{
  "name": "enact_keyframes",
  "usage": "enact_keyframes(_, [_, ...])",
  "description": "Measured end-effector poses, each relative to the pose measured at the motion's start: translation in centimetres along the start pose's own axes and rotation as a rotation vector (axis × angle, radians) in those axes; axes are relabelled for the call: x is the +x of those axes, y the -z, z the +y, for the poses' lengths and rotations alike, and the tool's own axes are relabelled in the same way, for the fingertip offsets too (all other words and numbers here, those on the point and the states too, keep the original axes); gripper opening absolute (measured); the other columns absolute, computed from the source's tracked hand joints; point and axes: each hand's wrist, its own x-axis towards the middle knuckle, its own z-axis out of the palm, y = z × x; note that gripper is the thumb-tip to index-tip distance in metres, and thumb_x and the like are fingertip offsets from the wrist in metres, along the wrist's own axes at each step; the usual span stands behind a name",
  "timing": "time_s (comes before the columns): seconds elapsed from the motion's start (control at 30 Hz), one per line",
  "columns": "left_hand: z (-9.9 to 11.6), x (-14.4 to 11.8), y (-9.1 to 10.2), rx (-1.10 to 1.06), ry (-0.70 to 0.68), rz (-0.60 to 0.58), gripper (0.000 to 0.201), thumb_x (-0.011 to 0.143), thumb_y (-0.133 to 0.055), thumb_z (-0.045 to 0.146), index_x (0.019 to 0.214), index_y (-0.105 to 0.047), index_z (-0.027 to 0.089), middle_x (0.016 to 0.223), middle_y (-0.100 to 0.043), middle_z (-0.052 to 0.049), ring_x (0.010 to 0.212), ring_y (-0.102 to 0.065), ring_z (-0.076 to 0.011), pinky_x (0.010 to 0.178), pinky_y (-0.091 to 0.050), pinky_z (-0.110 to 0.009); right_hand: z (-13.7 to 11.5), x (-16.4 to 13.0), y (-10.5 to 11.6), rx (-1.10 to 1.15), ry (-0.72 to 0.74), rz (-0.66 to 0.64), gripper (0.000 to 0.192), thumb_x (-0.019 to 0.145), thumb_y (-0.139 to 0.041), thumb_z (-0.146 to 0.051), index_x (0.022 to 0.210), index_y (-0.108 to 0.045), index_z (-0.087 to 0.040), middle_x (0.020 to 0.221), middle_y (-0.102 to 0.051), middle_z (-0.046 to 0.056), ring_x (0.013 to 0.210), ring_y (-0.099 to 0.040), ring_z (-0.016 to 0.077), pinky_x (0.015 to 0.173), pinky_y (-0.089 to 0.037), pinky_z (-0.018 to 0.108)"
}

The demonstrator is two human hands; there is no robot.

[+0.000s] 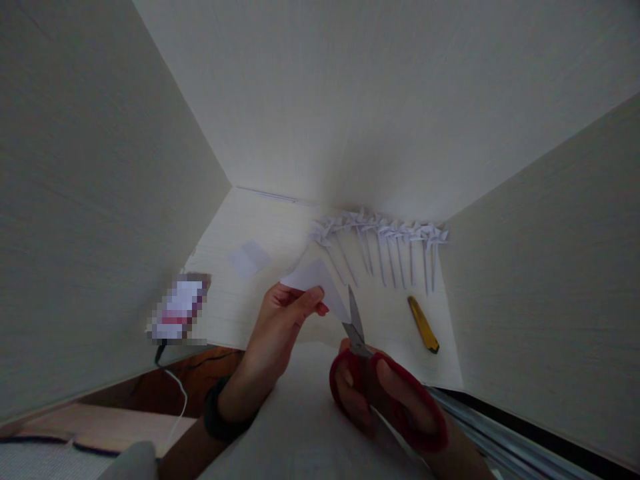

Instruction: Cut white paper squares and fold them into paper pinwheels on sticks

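Note:
A folded piece of white paper (323, 283) is pinched between the thumb and fingers of my left hand (293, 307). My right hand (395, 393) grips red-handled scissors (356, 337), fingers through both loops. The blades point up and away from me, at the lower right corner of the paper; I cannot tell whether the paper lies between them. Behind my hands, several white paper pinwheels (383, 230) on thin sticks lie in a row along the back wall.
A creased square of paper (249, 259) lies at the left of the white surface (220, 313). A yellow utility knife (423, 325) rests at the right. A blurred-out phone (180, 310) with a cable is at the left edge. Thin white sticks (267, 195) lie along the back wall.

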Motion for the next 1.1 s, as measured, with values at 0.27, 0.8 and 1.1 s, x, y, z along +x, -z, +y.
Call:
enact_keyframes(0.27, [0.0,-0.2,0.6,0.038,0.034,-0.058,0.02,0.057,-0.086,0.026,0.055,-0.069,0.015,0.05,-0.064,0.001,0.05,-0.058,-0.0088,0.054,-0.047,-0.019,1.1,0.1,0.4,0.196,-0.044,-0.074,0.053,0.089,-0.034,-0.069,0.091,-0.049,-0.017,0.069,-0.041,-0.001,0.055,-0.036,0.0107,0.052,-0.032,0.025])
enact_keyframes(0.8, [-0.1,0.0,0.7,-0.196,0.114,-0.307,0.024,0.061,-0.085,0.022,0.059,-0.062,0.016,0.053,-0.05,0.005,0.049,-0.044,-0.0056,0.047,-0.037,-0.016,-1.9,-0.2,-2.4,-0.442,-0.054,0.181,0.056,0.076,-0.047,-0.077,0.083,-0.048,-0.021,0.072,-0.045,-0.001,0.062,-0.035,0.0135,0.056,-0.029,0.028])
enact_keyframes(1.1, [0.0,0.7,0.1,-0.186,0.136,-0.392,0.037,0.058,-0.086,0.03,0.052,-0.051,0.017,0.049,-0.039,0.005,0.046,-0.036,-0.0071,0.045,-0.032,-0.02,-4.4,-0.2,-3.4,-0.607,-0.265,0.283,0.039,0.066,-0.075,-0.048,0.082,-0.05,-0.022,0.082,-0.058,0.001,0.069,-0.045,0.0166,0.058,-0.033,0.028])
